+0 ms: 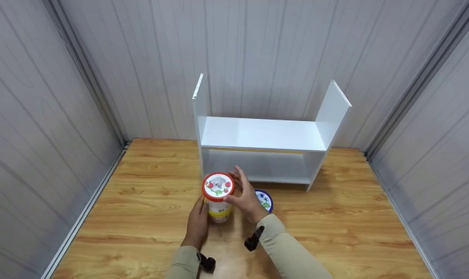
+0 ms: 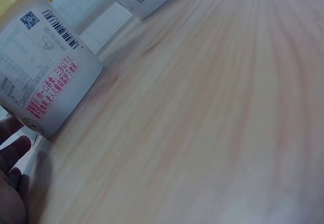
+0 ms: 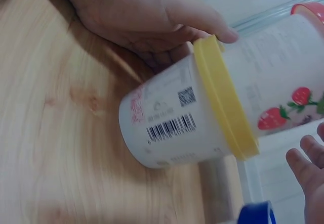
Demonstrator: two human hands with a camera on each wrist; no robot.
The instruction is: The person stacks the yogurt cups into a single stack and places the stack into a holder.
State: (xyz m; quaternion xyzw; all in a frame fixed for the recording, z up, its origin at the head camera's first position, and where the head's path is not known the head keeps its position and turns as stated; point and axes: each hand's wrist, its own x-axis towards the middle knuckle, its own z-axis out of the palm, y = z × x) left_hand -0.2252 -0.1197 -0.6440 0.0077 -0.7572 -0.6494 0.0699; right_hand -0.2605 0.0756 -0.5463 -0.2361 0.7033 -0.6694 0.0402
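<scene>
In the head view a white tub with a red lid point(image 1: 218, 186) and fruit pictures stands on top of a white tub with a yellow lid point(image 3: 177, 113). The lower tub rests on the wooden tabletop. My left hand point(image 1: 197, 224) lies along the left side of the stack, its thumb at the yellow rim in the right wrist view. On the other side, my right hand point(image 1: 248, 197) is spread beside the red-lidded tub, thumb near the lid's edge. Behind the right wrist, partly hidden, is a tub with a blue lid point(image 1: 265, 201).
A white two-tier shelf point(image 1: 261, 133) with upright side panels stands just beyond the tubs, close to the back wall point(image 1: 265, 50). Panelled walls enclose the wooden tabletop point(image 1: 149, 186) on the left, right and back.
</scene>
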